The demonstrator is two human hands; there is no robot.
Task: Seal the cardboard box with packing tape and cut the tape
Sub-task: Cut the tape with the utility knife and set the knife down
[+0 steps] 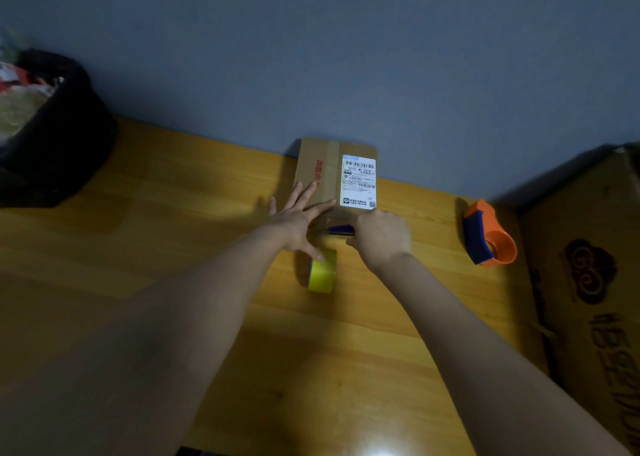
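A small cardboard box point(325, 170) with a white shipping label point(358, 182) lies on the wooden table against the grey wall. A strip of tape runs down its middle seam. My left hand point(298, 218) rests flat with fingers spread on the box's near left part, its thumb down by a yellow roll of packing tape point(322, 273) that stands just in front of the box. My right hand point(379, 236) is closed around a blue-handled tool point(341, 230), held at the box's near edge; its blade is hidden.
An orange and blue tape dispenser point(486, 234) lies on the table to the right. A large cardboard box point(588, 282) stands at the far right. A black bin point(52, 126) with a full bag sits at the left.
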